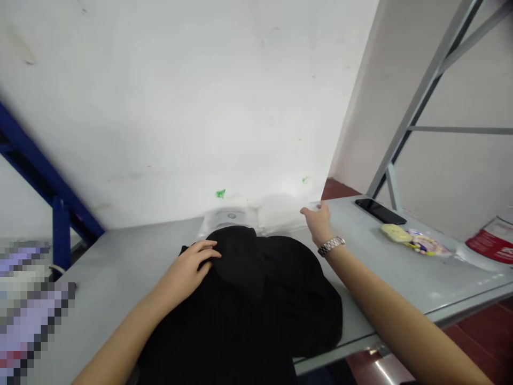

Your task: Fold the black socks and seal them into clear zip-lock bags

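A black garment [240, 299] lies bunched on the grey table, its lower part reaching over the near edge. My left hand [198, 264] rests on the garment's upper left side, fingers stretched out over the cloth. Behind the garment, against the wall, lies a clear frosted plastic bag [230, 216] with a small round mark on it; the garment hides its near part. My right hand [319, 220], with a metal watch at the wrist, is at the bag's right end. Its thumb and fingers are apart; whether they touch the plastic I cannot tell.
On the right of the table [360, 256] lie a black phone [380, 211], a pale yellow case [396, 233], a colourful small packet [427, 242] and a red-labelled clear container [492, 240]. A white wall [200, 107] stands behind. Blue [44, 160] and grey metal frames [425, 91] flank the table.
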`<state>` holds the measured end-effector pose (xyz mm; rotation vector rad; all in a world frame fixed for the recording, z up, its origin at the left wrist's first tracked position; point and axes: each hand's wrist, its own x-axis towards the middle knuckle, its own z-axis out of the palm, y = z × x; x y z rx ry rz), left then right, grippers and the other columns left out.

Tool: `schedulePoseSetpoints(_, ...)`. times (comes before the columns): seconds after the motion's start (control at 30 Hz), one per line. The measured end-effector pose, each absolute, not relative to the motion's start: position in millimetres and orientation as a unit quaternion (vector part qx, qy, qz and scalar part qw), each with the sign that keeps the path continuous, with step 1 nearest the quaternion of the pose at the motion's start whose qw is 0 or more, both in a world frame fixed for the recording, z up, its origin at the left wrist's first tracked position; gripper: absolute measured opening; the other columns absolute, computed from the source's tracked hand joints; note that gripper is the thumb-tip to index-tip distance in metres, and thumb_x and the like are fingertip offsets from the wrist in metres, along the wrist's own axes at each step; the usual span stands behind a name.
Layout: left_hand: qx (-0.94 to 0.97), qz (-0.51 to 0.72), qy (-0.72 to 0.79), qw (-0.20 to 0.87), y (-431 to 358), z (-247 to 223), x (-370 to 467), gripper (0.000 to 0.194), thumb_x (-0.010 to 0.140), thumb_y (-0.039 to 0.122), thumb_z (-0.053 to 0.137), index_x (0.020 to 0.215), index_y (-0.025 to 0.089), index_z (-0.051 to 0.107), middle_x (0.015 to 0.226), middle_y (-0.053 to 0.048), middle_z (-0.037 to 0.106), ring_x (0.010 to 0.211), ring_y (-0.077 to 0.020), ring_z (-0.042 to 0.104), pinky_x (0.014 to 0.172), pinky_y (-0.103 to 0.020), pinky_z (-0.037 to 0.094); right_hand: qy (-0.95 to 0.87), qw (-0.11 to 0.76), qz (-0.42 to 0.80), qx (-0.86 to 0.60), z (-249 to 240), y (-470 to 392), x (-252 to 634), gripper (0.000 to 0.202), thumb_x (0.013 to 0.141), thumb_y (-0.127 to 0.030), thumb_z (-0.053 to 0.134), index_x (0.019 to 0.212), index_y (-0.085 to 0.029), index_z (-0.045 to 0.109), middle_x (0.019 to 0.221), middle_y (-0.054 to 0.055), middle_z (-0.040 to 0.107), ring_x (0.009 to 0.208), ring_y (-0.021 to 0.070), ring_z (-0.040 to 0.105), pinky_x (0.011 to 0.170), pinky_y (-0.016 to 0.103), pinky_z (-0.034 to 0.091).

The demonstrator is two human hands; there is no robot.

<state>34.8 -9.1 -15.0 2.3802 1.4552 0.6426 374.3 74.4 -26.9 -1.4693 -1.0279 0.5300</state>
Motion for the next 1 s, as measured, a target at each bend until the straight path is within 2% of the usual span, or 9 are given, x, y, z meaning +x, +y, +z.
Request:
schedulePoseSetpoints(0.07,0.82,0.248,0.502,0.114,-9.0,-12.4,36.2,0.031,0.083,0.022,0.041,0.096,0.028,0.068,0.127,-0.003,0.055,0.115,-0.025,0.052,0.101,-0.042,0.039,-0.475,0.601,0.135,-0.629,-21.0,68.1,366.4,0.058,0.071,-0.021,0.055,0.125,-0.011,0.04,0.135,0.021,0.032,0.123,0.0303,0.037,0.105,0.05,0.029)
schedulePoseSetpoints(0.17,0.81,0.321,0.482,0.091,-15.6,-6.3,44.1,0.029,0.083,0.021,0.041,0.086,0.025,0.069,0.125,-0.004,0.056,0.114,-0.0249,0.052,0.1,-0.041,0.04,-0.601,0.559,0.085,-0.564,-6.5,48.9,346.3,0.037,0.077,-0.023,0.052,0.111,-0.011,0.056,0.122,0.017,0.047,0.115,0.0274,0.045,0.098,0.046,0.038)
schedulePoseSetpoints(0.27,0.796,0.409,0.437,0.086,-36.3,4.8,63.9,0.03,0.084,0.018,0.041,0.075,0.025,0.07,0.127,-0.003,0.055,0.117,-0.0247,0.05,0.1,-0.039,0.041,-0.692,0.44,0.323,-0.473,13.8,12.6,320.6,0.035,0.085,-0.04,0.048,0.103,-0.013,0.062,0.099,0.011,0.061,0.083,0.0198,0.061,0.077,0.038,0.05)
schedulePoseSetpoints(0.37,0.855,0.397,0.308,0.126,-70.5,18.0,94.4,0.036,0.084,0.01,0.041,0.084,0.027,0.072,0.13,-0.002,0.053,0.119,-0.0224,0.05,0.098,-0.035,0.045,-0.658,0.368,0.565,-0.335,30.1,-36.1,301.9,0.06,0.078,-0.048,0.059,0.129,-0.019,0.046,0.108,0.01,0.061,0.08,0.0189,0.064,0.064,0.033,0.054)
schedulePoseSetpoints(0.43,0.899,0.335,0.22,0.177,-92.0,24.7,112.7,0.036,0.084,0.01,0.046,0.104,0.029,0.068,0.13,-0.004,0.055,0.114,-0.0197,0.055,0.095,-0.03,0.047,-0.637,0.364,0.602,-0.315,33.4,-65.2,300.6,0.071,0.069,-0.04,0.072,0.132,-0.025,0.043,0.111,0.007,0.062,0.084,0.0189,0.064,0.07,0.033,0.054)
schedulePoseSetpoints(0.5,0.907,0.3,0.198,0.221,-103.7,28.2,122.0,0.038,0.084,0.014,0.052,0.118,0.03,0.061,0.124,-0.006,0.059,0.11,-0.0188,0.058,0.094,-0.028,0.048,-0.611,0.38,0.598,-0.353,30.6,-83.6,311.0,0.064,0.067,-0.035,0.074,0.126,-0.026,0.05,0.109,0.005,0.064,0.087,0.0194,0.064,0.078,0.034,0.053)
schedulePoseSetpoints(0.7,0.807,0.341,0.437,0.202,-62.2,11.9,84.0,0.027,0.085,0.032,0.054,0.11,0.03,0.063,0.12,-0.005,0.059,0.113,-0.0253,0.052,0.1,-0.042,0.039,-0.487,0.485,0.481,-0.544,5.0,-76.3,391.7,0.03,0.07,-0.036,0.069,0.096,-0.021,0.068,0.095,0.004,0.071,0.089,0.0238,0.064,0.082,0.035,0.049)
schedulePoseSetpoints(0.83,0.743,0.263,0.574,0.225,-21.4,-13.2,51.9,0.052,0.066,0.051,0.069,0.111,0.026,0.063,0.118,-0.01,0.06,0.11,-0.0363,0.052,0.096,-0.05,0.037,-0.481,0.458,0.46,-0.589,-10.2,-66.8,428.4,0.025,0.068,-0.029,0.069,0.091,-0.019,0.067,0.083,0.004,0.071,0.078,0.0217,0.064,0.072,0.033,0.049)
schedulePoseSetpoints(1.0,0.75,0.265,0.562,0.227,-7.8,-14.8,49.2,0.022,0.061,0.042,0.072,0.076,0.026,0.069,0.084,-0.005,0.066,0.084,-0.0307,0.06,0.086,-0.044,0.044,-0.454,0.423,0.574,-0.535,-16.7,-61.3,423.8,0.032,0.07,-0.033,0.068,0.098,-0.018,0.065,0.089,0.005,0.071,0.081,0.0212,0.066,0.076,0.033,0.05)
